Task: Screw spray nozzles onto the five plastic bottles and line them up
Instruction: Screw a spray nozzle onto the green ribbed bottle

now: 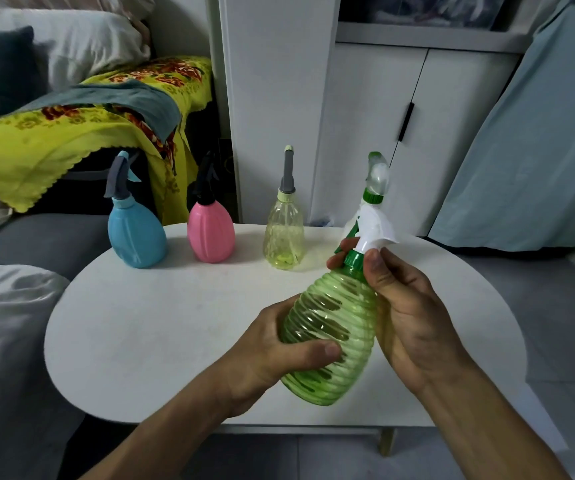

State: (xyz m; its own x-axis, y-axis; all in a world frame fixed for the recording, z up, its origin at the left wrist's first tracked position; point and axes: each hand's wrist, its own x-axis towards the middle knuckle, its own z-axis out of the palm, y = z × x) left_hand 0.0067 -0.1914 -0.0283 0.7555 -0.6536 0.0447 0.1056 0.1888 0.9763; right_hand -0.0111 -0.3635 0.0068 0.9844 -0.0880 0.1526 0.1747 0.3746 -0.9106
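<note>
my left hand (272,348) grips the green bottle (331,334) above the table (140,341); neck tilted up-right | my right hand (403,306) pinches its collar (353,259); nozzle (370,223) beyond fingertips

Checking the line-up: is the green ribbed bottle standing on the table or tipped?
Tipped. The green ribbed bottle leans in the air above the table, left hand gripping its body.
</note>
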